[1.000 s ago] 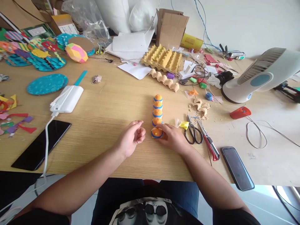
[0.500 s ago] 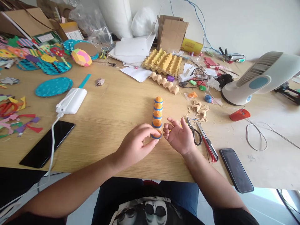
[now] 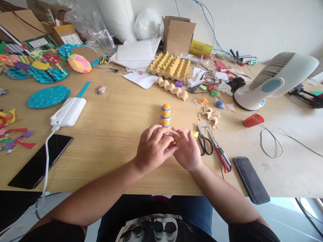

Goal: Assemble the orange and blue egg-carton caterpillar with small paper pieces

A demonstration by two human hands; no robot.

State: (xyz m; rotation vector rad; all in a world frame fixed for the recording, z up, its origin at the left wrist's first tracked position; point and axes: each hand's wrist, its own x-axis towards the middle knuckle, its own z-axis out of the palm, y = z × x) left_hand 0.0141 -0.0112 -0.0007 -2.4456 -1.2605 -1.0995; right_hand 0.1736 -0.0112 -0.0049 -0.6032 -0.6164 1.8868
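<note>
Turquoise oval card (image 3: 48, 97) lies on the left, with a white power bank (image 3: 69, 114) just to its right and a black phone (image 3: 41, 161) nearer the edge of the wooden table (image 3: 113, 117); towards the middle, the left hand (image 3: 153, 144) reaches across, fingers and thumb drawn narrow beside a small yellow bit (image 3: 174, 143) at the right hand's fingertips, though I cannot tell whether it pinches that bit; just beyond, the orange-domed egg-carton strip (image 3: 165, 115), banded in blue, runs near to far, its near end mostly hidden by the left fingers; to its right the right hand (image 3: 188, 153) is palm up, loosely open, fingers half curled; for such fine work, I would hold this palm steady, use fingertips alone on the yellow bit, and press any dome gently, since moulded pulp probably dents easily; farther right lie a yellow lump (image 3: 195, 135), black-handled scissors (image 3: 205, 144) and a red utility knife (image 3: 222, 154), best kept clear of the right forearm.
</note>
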